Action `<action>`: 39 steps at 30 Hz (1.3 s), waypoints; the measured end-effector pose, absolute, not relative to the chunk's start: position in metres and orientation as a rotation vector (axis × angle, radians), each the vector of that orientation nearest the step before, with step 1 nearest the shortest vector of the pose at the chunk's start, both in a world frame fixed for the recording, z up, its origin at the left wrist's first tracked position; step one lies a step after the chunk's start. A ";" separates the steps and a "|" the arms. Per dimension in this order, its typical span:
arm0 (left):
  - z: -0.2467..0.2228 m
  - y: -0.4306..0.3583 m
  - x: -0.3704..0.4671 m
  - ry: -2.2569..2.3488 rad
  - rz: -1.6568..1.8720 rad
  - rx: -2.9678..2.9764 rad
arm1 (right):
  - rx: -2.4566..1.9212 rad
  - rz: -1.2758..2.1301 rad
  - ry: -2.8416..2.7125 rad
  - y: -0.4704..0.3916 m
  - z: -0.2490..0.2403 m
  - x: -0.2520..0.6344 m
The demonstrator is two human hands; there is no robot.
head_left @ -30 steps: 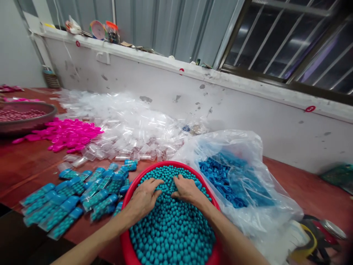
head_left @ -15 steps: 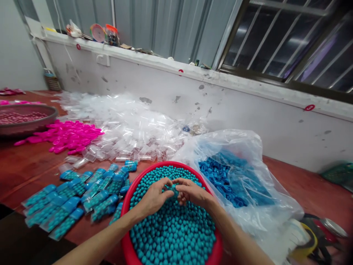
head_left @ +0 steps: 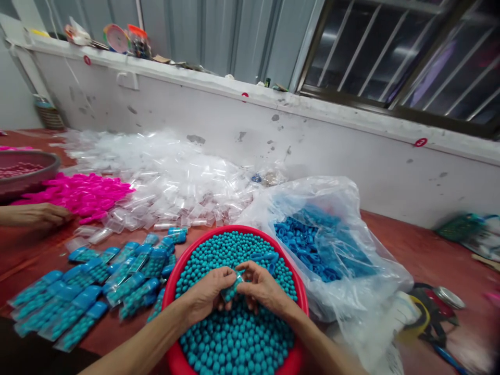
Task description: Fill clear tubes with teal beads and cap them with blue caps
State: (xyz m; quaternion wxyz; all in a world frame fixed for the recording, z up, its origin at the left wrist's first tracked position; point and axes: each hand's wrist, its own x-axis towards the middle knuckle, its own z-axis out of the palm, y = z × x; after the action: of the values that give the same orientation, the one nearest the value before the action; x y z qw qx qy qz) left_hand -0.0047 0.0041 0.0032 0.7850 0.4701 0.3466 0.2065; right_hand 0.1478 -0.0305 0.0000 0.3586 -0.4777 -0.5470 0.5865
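Observation:
A red basin (head_left: 170, 297) full of small teal balls (head_left: 234, 344) stands at the front centre. Over the balls, my left hand (head_left: 209, 294) has its fingers closed round a small clear container (head_left: 232, 288) with teal balls inside. My right hand (head_left: 260, 286) pinches the same container at its upper end. A few blue plastic pieces (head_left: 269, 259) rest on the balls just behind my right hand. Left of the basin lie several filled clear containers with blue caps (head_left: 80, 299). To its right, an open clear plastic bag (head_left: 347, 195) holds many blue caps (head_left: 302, 245).
Empty clear containers (head_left: 167, 172) form a large heap at the back, beside pink pieces (head_left: 88, 192). Another person's hand (head_left: 49, 213) is at the far left, near a grey bowl (head_left: 50, 165). A yellow ring and a metal lid lie at the right.
The view has shifted slightly right. Another person's hand has appeared at the left. Blue pieces now show on the balls, and the container between my hands is more visible.

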 end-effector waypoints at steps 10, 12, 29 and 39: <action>-0.007 -0.005 -0.002 0.749 0.455 1.012 | -1.262 1.690 -1.377 -0.036 0.008 0.153; -0.007 -0.007 -0.003 0.724 0.436 1.068 | -1.256 1.759 -1.403 -0.034 0.013 0.158; -0.008 -0.002 -0.011 0.623 0.502 0.934 | -1.319 1.193 -1.823 -0.039 0.017 0.157; -0.009 0.001 -0.013 0.600 0.523 0.840 | -1.825 0.230 -2.214 -0.008 0.028 0.183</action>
State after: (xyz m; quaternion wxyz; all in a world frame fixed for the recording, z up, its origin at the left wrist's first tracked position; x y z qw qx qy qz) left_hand -0.0128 0.0008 -0.0086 0.8371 0.3971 0.2835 0.2472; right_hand 0.1833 -0.0075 0.0283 0.1312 -0.6287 -0.7624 0.0792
